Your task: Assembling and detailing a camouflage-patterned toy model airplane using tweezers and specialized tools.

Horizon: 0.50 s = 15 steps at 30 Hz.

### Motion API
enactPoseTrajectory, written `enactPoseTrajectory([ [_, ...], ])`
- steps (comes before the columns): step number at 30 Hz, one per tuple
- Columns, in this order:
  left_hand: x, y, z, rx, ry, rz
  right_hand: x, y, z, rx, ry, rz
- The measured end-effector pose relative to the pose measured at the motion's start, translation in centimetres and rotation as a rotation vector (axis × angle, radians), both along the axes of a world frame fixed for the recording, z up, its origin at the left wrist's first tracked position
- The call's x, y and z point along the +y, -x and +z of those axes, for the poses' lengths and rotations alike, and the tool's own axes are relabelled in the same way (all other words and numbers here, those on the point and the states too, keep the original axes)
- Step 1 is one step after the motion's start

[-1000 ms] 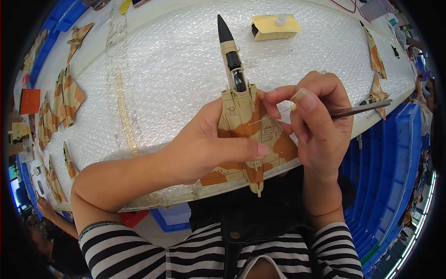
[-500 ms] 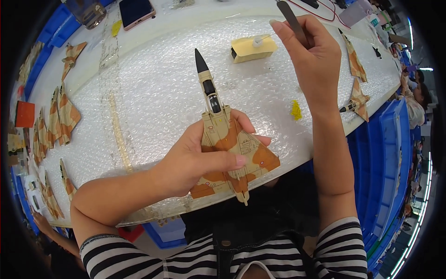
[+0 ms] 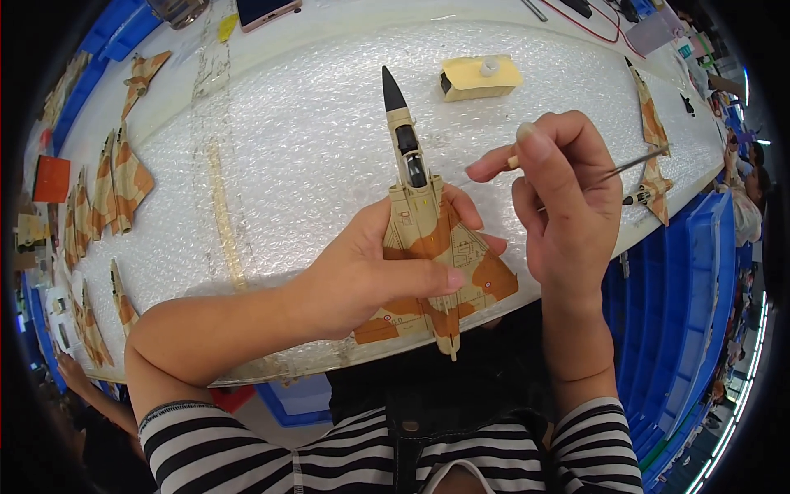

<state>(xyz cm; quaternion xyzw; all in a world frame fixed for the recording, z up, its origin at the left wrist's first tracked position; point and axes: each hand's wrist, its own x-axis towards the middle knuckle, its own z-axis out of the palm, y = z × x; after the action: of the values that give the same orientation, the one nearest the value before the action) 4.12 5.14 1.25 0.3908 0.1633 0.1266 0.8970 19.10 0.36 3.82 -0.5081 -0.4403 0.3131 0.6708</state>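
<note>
My left hand [image 3: 362,263] is wrapped round the body of a model jet plane [image 3: 424,218], thumb on top and fingers underneath. The plane is tan and brown camouflage with a black nose pointing away from me; its cockpit shows black parts. To the right of the plane, my right hand [image 3: 568,189] pinches a small beige part [image 3: 514,162] between thumb and forefinger. Metal tweezers [image 3: 640,162] are tucked in the same hand, sticking out to the right. Beyond the hands, a small white bottle [image 3: 490,66] stands in a yellow-topped block [image 3: 481,82].
Bubble wrap [image 3: 304,148] covers the white table. Several camouflage model planes [image 3: 123,181] lie at left, and others [image 3: 646,107] at right. A phone [image 3: 265,10] lies at the far edge. Blue bins [image 3: 671,288] stand beyond the right edge. Another person's arm [image 3: 90,395] shows at lower left.
My right hand has come down and nearer to the plane. The tweezers, upright before, now point right, and a small beige part shows at its fingertips. My left hand keeps its hold.
</note>
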Motion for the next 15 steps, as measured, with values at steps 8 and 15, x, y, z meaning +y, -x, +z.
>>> enactPoseTrajectory([
  [8, -0.06, 0.22, -0.23, 0.0, -0.071, 0.021, -0.37, 1.09, -0.72, 0.082, -0.028, 0.062],
  [15, -0.08, 0.17, 0.33, 0.036, -0.024, 0.01, -0.46, 0.92, -0.64, 0.071, -0.01, 0.095],
])
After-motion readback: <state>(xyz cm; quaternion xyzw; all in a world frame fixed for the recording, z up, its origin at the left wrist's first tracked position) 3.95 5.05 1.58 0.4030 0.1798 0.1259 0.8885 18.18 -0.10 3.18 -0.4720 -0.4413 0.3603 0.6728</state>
